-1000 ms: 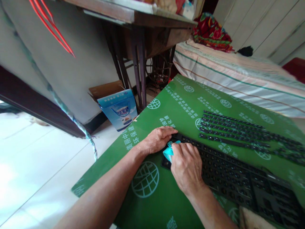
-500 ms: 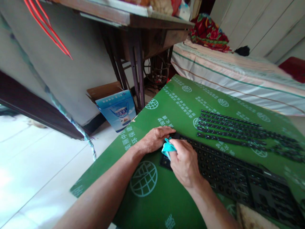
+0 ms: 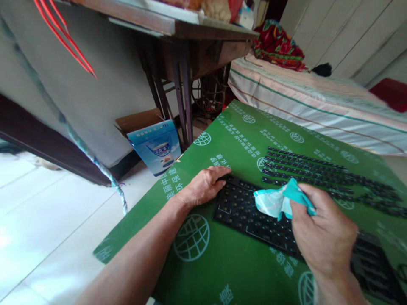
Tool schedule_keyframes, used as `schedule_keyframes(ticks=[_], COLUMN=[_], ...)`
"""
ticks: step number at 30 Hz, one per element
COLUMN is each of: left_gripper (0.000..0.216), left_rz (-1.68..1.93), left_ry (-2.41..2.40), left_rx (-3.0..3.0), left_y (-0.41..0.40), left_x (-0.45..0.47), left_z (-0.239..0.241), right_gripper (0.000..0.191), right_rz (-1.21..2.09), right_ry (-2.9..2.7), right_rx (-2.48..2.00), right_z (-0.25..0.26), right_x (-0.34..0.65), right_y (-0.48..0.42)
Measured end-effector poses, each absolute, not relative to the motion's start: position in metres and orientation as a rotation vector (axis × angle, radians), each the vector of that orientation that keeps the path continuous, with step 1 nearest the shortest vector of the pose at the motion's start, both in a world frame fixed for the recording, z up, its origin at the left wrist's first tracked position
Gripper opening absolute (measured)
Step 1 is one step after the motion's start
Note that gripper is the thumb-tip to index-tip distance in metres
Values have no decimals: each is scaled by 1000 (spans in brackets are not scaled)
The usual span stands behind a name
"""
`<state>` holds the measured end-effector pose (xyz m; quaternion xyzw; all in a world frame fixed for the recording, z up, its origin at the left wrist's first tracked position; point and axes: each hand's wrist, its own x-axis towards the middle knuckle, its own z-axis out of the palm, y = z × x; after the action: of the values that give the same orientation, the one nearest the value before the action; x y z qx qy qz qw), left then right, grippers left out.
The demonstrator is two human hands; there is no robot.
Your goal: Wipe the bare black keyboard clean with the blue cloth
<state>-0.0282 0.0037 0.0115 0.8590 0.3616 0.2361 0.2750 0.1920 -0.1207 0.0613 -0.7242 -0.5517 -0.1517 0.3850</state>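
Note:
A black keyboard (image 3: 241, 207) with its keycaps off lies slanting across the green board. My left hand (image 3: 206, 184) grips its far left corner, fingers at the back edge and thumb on the near side. Raised over the keyboard's middle, my right hand (image 3: 324, 228) pinches a crumpled teal and white cloth (image 3: 282, 199) between thumb and fingers. The cloth hangs just above the bare key posts; I cannot tell if it touches them. Behind the keyboard lie rows of loose black keycaps (image 3: 305, 167), partly covered from view by the cloth and my right hand.
The green printed board (image 3: 190, 275) is the work surface. A blue carton (image 3: 155, 148) stands on the floor beyond its left edge. At the back are an old wooden table (image 3: 210, 31) with metal legs and a bed (image 3: 318, 110). A wrapped cord (image 3: 85, 148) hangs at left.
My right hand has lifted the cloth off the keyboard's left end and moved right, uncovering the key posts there. My left hand stays at the corner.

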Motion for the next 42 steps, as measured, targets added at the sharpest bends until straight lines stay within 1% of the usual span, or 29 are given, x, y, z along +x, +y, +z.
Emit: schedule_keyframes(ticks=[4, 7, 11, 14, 19, 22, 29, 31, 36, 42], left_gripper=[42, 40, 45, 46, 46, 46, 48, 49, 52, 54], left_rz=[598, 538, 455, 423, 374, 360, 356, 360, 350, 343], left_ry=[966, 925, 905, 906, 901, 901, 868, 861, 831, 779], left_rx=[2373, 2389, 2376, 2367, 2352, 2345, 2326, 2322, 2327, 2351], left_y=[5, 7, 8, 9, 10, 10, 11, 11, 12, 14], left_x=[-37, -43, -46, -46, -45, -45, -47, -47, -47, -49], left_z=[16, 17, 18, 20, 21, 22, 23, 23, 22, 20], right_gripper=[22, 20, 21, 23, 30, 30, 33, 32, 28, 23], right_rz=[-437, -348, -198, -164, -193, -222, -121, -116, -149, -169], right_ry=[-1548, -1728, -2004, -2108, -2152, -2147, -1976, -1999, -2127, -2067], right_rx=[-1735, -1672, -1751, -1801, -1849, -1828, -1568, -1547, -1671, -1718], right_z=[51, 37, 27, 28, 27, 23, 22, 24, 26, 26], right_x=[174, 156, 136, 136, 148, 153, 151, 145, 121, 107], right_y=[-115, -108, -110, -118, -129, -129, -114, -108, -98, -92])
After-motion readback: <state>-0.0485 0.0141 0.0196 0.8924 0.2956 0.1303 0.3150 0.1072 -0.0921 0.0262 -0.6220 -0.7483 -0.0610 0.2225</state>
